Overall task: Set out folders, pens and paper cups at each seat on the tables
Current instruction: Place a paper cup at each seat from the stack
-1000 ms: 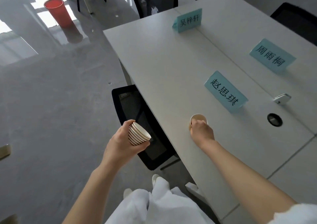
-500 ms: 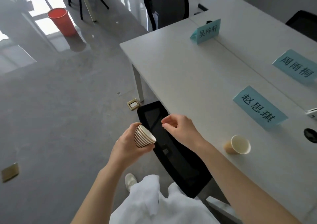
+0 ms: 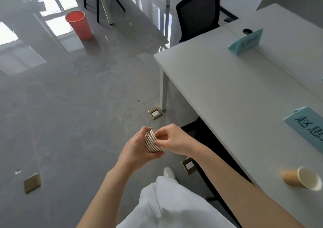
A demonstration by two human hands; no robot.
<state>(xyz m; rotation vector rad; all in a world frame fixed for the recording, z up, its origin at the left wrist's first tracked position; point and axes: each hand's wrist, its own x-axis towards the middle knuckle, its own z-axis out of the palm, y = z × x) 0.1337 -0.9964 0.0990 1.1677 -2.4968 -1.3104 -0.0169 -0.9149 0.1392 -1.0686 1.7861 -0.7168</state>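
Both hands now on cup stack [image 3: 153, 142], left hand [image 3: 138, 147] gripping, right hand [image 3: 172, 139] newly pinching top rim.

Bright daylight is pouring in from the upper left, glaring off the glossy floor [image 3: 52, 88] in white window-shaped patches that are blowing out detail. The white counter [image 3: 236, 91] is lying evenly lit and casting soft shade beneath, while wide-angle distortion is bending straight lines near the edges. The paper cup [image 3: 302, 178] is smearing with motion blur (the far name card [image 3: 245, 41] too).
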